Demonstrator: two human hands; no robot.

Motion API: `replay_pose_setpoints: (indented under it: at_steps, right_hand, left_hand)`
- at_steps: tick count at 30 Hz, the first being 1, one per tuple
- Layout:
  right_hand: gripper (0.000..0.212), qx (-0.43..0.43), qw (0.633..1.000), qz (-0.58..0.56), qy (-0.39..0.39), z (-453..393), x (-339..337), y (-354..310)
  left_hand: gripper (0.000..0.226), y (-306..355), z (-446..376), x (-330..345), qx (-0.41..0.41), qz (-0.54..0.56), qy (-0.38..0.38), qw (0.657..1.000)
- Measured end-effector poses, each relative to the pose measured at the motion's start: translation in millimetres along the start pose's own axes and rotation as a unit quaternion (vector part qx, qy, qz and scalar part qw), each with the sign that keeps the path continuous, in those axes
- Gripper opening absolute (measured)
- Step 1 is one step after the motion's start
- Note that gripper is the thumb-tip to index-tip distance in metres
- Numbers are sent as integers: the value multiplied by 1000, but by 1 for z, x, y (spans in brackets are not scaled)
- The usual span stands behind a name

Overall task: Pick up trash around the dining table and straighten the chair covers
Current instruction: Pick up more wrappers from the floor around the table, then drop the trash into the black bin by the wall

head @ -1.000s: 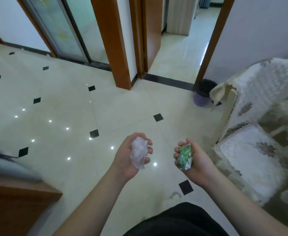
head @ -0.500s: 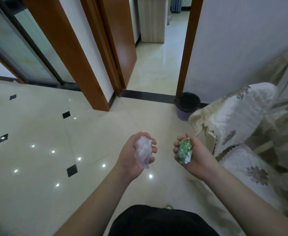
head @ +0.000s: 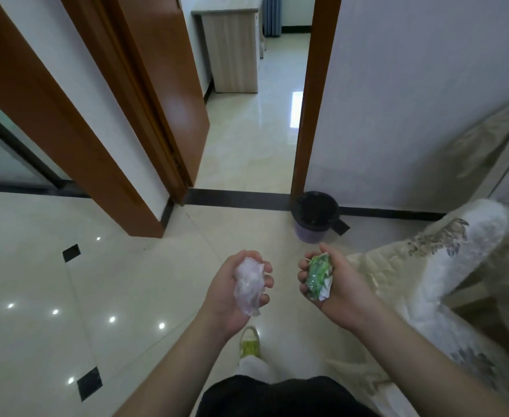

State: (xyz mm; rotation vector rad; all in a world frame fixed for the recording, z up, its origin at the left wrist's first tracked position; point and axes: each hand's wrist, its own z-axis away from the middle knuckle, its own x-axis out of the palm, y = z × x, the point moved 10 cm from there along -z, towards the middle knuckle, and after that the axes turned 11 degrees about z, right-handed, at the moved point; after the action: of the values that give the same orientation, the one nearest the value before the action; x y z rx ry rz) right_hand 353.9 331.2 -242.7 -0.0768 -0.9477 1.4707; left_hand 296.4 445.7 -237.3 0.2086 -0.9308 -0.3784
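- Head view, hands: the left hand, at lower centre of the frame, has its fingers curled round a crumpled clear plastic wad, which hangs a little below the palm; the right hand, just to the right of it, grips a crumpled green wrapper with fingers tightly bent; the two hands are near each other but apart.
- Head view, surroundings: a black-lined waste bin stands on the floor against the wall above the hands, beside the wooden door frame; a chair cover, cream with a floral pattern, lies rumpled at right.
- Against half a second ago: both grips are unchanged; the bin and doorway now sit nearer the frame's centre and larger; a yellow-green shoe now shows below the left hand.
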Motion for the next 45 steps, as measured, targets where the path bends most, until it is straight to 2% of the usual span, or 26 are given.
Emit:
replay_pose_setpoints:
  at_steps: [4, 8, 10, 16, 21, 27, 32, 39, 42, 45]
  right_hand:
    - [29, -16, 999, -5, 41, -50, 17, -41]
    - [29, -38, 995, -38, 79, -86, 17, -78]
    - [30, -44, 993, -68, 90, -99, 13, -93]
    - [27, -81, 981, -139, 111, -133, -5, -142]
    - [40, -89, 976, -135, 145, -170, -38, -194]
    - [33, -85, 973, -148, 155, -210, -68, -272]
    - [34, -80, 979, -128, 140, -252, -79, -321]
    - [45, -81, 971, -158, 159, -297, -94, -348]
    - [47, -77, 965, -166, 187, -315, -104, -352]
    - [47, -78, 958, -185, 206, -337, -109, -357]
  left_hand:
    - [16, 67, -47, 22, 1, -54, 12, 998]
    - [32, 118, -102, 54, -15, -118, 5, 993]
    - [28, 128, -128, 71, -32, -139, 1, 990]
    - [17, 126, -204, 115, -91, -146, -15, 985]
    - [20, 116, -274, 147, -141, -155, -14, 978]
    - [22, 123, -350, 185, -130, -280, 40, 950]
    - [15, 141, -401, 233, -103, -280, 10, 955]
    - [21, 154, -465, 242, -131, -321, 68, 935]
    - [16, 154, -497, 248, -163, -281, 45, 945]
    - [13, 153, -526, 248, -193, -299, 30, 934]
